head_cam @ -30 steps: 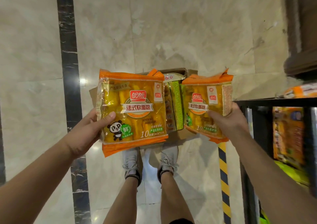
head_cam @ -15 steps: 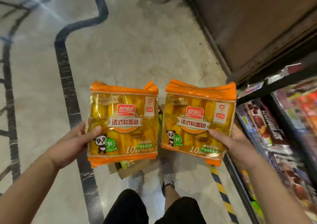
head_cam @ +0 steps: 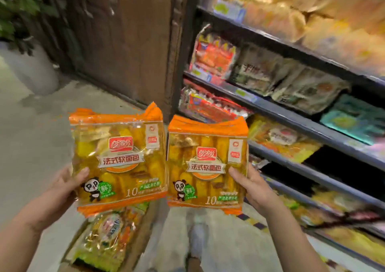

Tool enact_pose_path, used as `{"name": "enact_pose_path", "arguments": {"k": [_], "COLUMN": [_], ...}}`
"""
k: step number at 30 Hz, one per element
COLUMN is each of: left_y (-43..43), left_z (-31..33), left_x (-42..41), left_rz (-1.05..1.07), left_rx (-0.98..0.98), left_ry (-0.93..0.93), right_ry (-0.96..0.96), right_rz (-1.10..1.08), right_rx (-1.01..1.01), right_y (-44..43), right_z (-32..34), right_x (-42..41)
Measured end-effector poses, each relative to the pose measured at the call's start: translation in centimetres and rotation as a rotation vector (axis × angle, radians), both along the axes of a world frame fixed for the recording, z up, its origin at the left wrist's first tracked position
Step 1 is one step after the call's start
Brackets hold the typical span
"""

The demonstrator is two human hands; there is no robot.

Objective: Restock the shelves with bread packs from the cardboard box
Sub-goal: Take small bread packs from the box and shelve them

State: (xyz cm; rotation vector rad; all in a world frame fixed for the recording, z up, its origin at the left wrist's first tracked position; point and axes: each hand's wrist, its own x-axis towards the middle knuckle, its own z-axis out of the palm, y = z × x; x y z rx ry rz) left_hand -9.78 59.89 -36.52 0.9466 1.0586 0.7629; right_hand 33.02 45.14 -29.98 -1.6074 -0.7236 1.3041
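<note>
My left hand (head_cam: 62,190) grips an orange-and-yellow bread pack (head_cam: 118,159) by its lower left edge, thumb on the front. In my right hand (head_cam: 253,188) is a second, identical bread pack (head_cam: 206,163), held by its lower right edge. Both packs are upright, side by side, in front of me. Below them on the floor stands the cardboard box (head_cam: 133,248), with more bread packs (head_cam: 108,236) inside. The dark shelves (head_cam: 291,113) rise on the right, just beyond the right pack.
The shelves carry several rows of packaged bread and snacks (head_cam: 260,67). A dark gap (head_cam: 325,159) shows on one lower shelf. A brown wooden panel (head_cam: 125,42) stands behind, a potted plant (head_cam: 18,21) at the far left. My shoe (head_cam: 198,240) is on the pale floor.
The view has swung up from the floor and box toward the shelves on the right. Both hands have kept hold of their packs and carried them up and toward the shelves.
</note>
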Motion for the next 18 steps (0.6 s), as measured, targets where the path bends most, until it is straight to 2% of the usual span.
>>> {"name": "enact_pose_path", "arguments": {"k": [7,11,18], "left_y": [-2.9,-7.1,-19.1], "left_z": [1.9,3.0,5.0], "left_x": [12.5,20.4,33.2], "left_rz": [-0.335,-0.434,-0.556], "left_rx": [0.045,0.063,0.009], "left_ry": [-0.021,-0.059,-0.179], "right_ry": [-0.064,-0.057,-0.097], "right_rz": [-0.280,-0.395,-0.557], "right_rx": [0.044,0.099,0.157], "right_y": [-15.7,-23.9,-38.8], "right_z": [3.5,3.7,3.8], "right_x": [6.5,9.8,17.4]}}
